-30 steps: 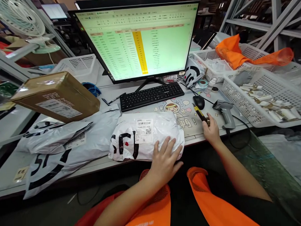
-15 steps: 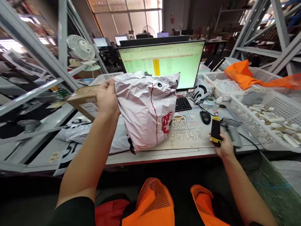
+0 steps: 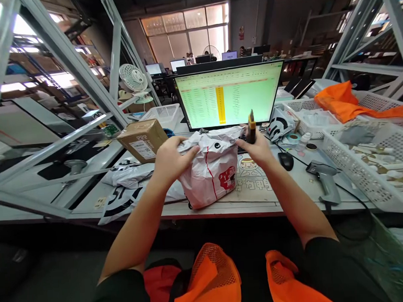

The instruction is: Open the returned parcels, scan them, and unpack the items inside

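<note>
white bag held by both top corners, no cut seen on the front

gripping white bag (image 3: 207, 179) upright by the front edge of the desk (image 3: 256, 209), before the monitor (image 3: 199, 98). cannot tell about contact between base and desktop. top left corner: clamped between thumb and fingers of the left hand (image 3: 172, 158). top right: pressed by the thumb of the right hand (image 3: 259, 149), also closed around a knife (image 3: 252, 128), pointed upward. cannot make out the right hand's far fingers, nor blade in or out.

progress, by judgement: early. done: bag upright, both corners secured, knife in hand. not done, as far as visible: any slit down the front, any contents out. cannot tell about the top edge, creased and partly covered.

writing on bag: red patch with pale characters, too small to read; black round mark; red line down the front. on the cardboard box (image 3: 143, 141): pale lettering, seemingly including "better", plus white label, unreadable. on the monitor: spreadsheet with one yellow column, text too fine. on the desk mat (image 3: 255, 188): cartoon face, large outlined characters, partly hidden. on the other bags (image 3: 124, 200), left: bold black strokes. no brand legible anywhere.
</note>
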Available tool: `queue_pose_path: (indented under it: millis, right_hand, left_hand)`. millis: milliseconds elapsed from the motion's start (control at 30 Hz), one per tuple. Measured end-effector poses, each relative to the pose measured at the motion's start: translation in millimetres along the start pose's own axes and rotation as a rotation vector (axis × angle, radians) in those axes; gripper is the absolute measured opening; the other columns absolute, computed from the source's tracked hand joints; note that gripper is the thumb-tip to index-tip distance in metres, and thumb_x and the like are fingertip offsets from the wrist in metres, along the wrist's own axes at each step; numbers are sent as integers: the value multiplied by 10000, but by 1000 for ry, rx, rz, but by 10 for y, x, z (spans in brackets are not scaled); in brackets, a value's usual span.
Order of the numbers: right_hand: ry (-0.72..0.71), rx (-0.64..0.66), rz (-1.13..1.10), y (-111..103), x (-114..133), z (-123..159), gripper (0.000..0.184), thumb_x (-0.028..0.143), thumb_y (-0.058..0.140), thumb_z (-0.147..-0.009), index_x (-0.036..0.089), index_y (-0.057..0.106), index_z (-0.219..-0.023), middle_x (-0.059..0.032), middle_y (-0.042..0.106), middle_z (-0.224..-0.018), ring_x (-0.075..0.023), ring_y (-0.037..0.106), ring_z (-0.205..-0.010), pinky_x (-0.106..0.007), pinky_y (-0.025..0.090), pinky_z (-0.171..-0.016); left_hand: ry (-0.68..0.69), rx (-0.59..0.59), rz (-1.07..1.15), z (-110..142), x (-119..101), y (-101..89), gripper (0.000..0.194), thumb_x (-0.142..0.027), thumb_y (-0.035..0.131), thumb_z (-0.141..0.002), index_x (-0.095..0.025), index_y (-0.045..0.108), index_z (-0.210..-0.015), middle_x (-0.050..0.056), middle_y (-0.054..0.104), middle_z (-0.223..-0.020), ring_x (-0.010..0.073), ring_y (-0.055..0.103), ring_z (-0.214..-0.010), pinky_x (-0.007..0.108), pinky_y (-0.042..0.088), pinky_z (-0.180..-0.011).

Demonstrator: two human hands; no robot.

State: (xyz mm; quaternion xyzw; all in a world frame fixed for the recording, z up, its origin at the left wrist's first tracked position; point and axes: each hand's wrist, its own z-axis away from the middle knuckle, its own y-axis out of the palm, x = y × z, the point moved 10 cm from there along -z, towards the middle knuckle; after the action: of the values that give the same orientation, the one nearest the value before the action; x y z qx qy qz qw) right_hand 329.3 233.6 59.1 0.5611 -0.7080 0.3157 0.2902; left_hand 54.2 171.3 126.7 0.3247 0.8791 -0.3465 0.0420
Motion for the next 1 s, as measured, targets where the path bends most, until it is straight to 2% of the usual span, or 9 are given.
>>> queue_pose_path:
  millis: [100,233,300,400,533,633,767,867,1000]
  right_hand:
    - [152,67,-243,328,-114,-282,402,418,802,-595,200,559,-829,3,598,-812,-175,558,-770,-345,479,-761]
    - [56,-135,-357,205,160,-486,350,390,719,-619,236,464,-803,64,477,-697,-117,482,-632,-275,440,-642]
    - [-3,-182,-353,134,325,-534,286,333,653,-630,246,446,-807,73,439,-655,-114,465,-596,-261,427,-605]
    - [79,-37,-234,269,343,-567,242,242,618,-596,238,469,-787,69,440,-599,-119,445,-549,-257,373,-529]
    - [184,49,-56,333,169,-468,170,256,636,-671,226,512,-783,54,456,-534,-125,403,-484,-265,288,-463]
    - [125,20,11,204,163,-350,226,373,683,-763,223,564,-884,56,475,-565,-127,413,-483,-260,301,-465]
    - [-24,36,189,-18,356,-115,404,558,676,-848,219,611,-1059,11,584,-723,-160,521,-594,-278,395,-538]
    - [-103,85,442,-71,535,88,438,610,625,-890,218,656,-1081,-28,656,-804,-209,596,-698,-315,448,-620]
    - [-238,215,722,137,697,286,418,531,650,-909,230,682,-1197,-84,734,-1056,-293,674,-922,-382,509,-757]
  left_hand:
    - [-3,164,31,-31,38,24,286,-470,663,-845,-187,696,-827,66,733,-845,238,662,-813,331,481,-764]
    - [14,-128,150,-144,231,-434,270,-434,629,-869,-189,646,-758,49,720,-853,203,641,-821,307,478,-790]
    - [-5,-177,132,-163,320,-554,260,-427,616,-866,-188,647,-769,54,719,-873,210,643,-853,317,488,-820]
    - [-68,94,-24,-160,356,-348,270,-378,627,-846,-173,716,-998,85,749,-994,248,668,-932,354,503,-857]
    - [-58,362,-270,-132,230,-13,610,-446,629,-867,-162,596,-1406,168,692,-1299,329,658,-1107,418,500,-905]
    - [-102,428,-359,-254,270,188,503,-574,625,-859,-139,764,-1071,189,747,-1061,343,680,-953,399,489,-765]
    - [-158,411,-240,-425,424,320,438,-542,591,-879,-163,707,-694,112,677,-717,241,615,-695,329,389,-619]
    - [-159,365,-66,-440,446,323,459,-533,542,-894,-175,643,-626,57,620,-640,194,556,-636,302,356,-596]
    - [-134,404,124,-375,332,327,288,-410,592,-839,-164,681,-719,34,672,-716,189,580,-689,284,388,-619]
